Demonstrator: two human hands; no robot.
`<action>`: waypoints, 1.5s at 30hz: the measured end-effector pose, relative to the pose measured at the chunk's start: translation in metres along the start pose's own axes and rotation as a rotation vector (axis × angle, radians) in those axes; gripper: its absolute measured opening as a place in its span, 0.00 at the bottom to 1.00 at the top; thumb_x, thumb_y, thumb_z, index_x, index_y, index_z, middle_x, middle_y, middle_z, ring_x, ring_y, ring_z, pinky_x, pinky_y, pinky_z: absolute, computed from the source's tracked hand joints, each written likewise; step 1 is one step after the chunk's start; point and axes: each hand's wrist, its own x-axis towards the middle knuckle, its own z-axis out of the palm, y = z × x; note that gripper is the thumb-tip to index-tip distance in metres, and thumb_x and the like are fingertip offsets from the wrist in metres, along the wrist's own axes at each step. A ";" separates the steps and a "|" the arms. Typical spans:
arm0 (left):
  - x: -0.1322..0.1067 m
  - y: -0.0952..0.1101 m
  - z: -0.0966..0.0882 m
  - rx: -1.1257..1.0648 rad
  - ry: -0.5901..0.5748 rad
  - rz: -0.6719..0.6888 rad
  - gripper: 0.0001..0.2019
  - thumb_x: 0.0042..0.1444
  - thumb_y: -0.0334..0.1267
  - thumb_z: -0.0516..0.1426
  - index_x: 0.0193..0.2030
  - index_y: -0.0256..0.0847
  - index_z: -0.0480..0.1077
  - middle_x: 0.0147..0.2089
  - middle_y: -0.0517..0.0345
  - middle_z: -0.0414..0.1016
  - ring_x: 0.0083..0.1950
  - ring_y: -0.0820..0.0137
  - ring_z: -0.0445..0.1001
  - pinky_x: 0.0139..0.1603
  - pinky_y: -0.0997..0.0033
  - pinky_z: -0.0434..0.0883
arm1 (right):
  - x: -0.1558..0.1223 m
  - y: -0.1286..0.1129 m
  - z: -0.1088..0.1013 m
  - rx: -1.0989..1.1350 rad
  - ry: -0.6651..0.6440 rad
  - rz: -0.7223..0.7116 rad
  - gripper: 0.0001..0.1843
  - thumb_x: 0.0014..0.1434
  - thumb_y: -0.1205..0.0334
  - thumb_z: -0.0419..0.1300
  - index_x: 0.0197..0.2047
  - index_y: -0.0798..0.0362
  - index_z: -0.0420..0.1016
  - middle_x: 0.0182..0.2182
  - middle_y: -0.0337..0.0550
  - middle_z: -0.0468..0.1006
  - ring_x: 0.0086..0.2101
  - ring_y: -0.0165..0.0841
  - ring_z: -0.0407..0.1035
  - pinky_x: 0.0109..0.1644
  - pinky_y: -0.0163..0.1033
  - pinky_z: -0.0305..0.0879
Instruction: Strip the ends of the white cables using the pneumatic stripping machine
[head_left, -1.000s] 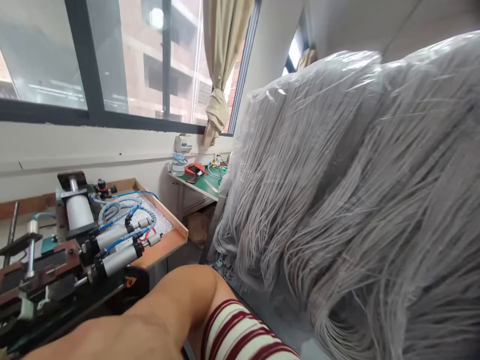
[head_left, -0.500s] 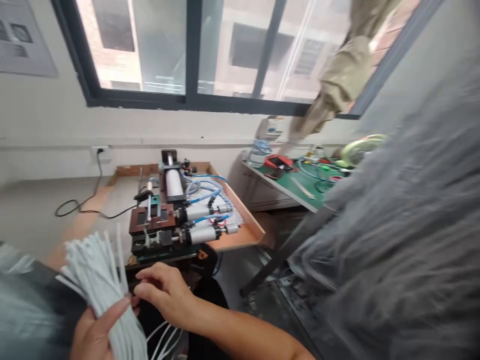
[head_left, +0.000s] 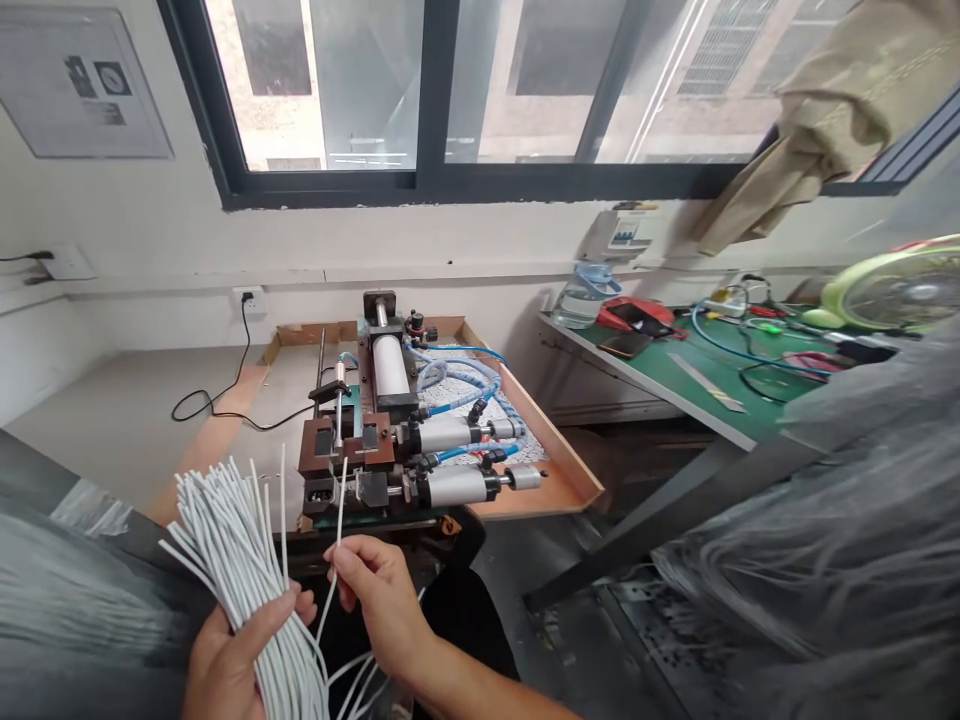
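My left hand (head_left: 244,650) is wrapped around a thick bundle of white cables (head_left: 232,550), their cut ends fanning upward. Between thumb and fingers, my right hand (head_left: 379,590) pinches a single white cable (head_left: 340,510) whose tip points up. That tip is in front of a pneumatic machine (head_left: 349,440) with brown blocks and silver cylinders; I cannot tell whether it touches. Lower lengths of cable hang loose below my right hand.
The machine stands on a wooden-edged tray (head_left: 559,440) with blue air hoses (head_left: 465,375). A green table (head_left: 675,370) at right carries a water jug (head_left: 577,300), a fan (head_left: 907,285) and tools. Plastic-covered bundles (head_left: 840,580) fill the right side; more plastic (head_left: 75,600) lies left.
My right hand has drawn one cable away from the bundle and now holds it upright before the machine. My left hand keeps its grip. The view has turned left.
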 end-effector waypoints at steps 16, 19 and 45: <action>0.003 0.008 0.010 0.071 0.035 -0.036 0.18 0.32 0.32 0.63 0.34 0.35 0.67 0.25 0.49 0.75 0.27 0.64 0.72 0.30 0.64 0.68 | 0.017 -0.004 0.005 0.289 0.104 0.202 0.10 0.43 0.60 0.59 0.23 0.61 0.72 0.14 0.34 0.61 0.14 0.20 0.51 0.17 0.28 0.48; 0.001 0.007 0.012 0.085 0.041 -0.036 0.18 0.32 0.31 0.63 0.33 0.34 0.67 0.25 0.48 0.75 0.27 0.63 0.72 0.30 0.64 0.68 | 0.018 -0.005 0.008 0.285 0.066 0.233 0.12 0.44 0.58 0.59 0.25 0.60 0.73 0.14 0.33 0.61 0.15 0.20 0.53 0.20 0.28 0.50; 0.004 0.006 0.005 0.075 0.041 -0.123 0.17 0.31 0.31 0.63 0.32 0.37 0.68 0.25 0.52 0.75 0.28 0.63 0.73 0.30 0.65 0.69 | 0.005 0.002 -0.002 0.153 0.022 0.206 0.16 0.46 0.54 0.57 0.22 0.61 0.72 0.11 0.33 0.60 0.12 0.19 0.48 0.16 0.29 0.39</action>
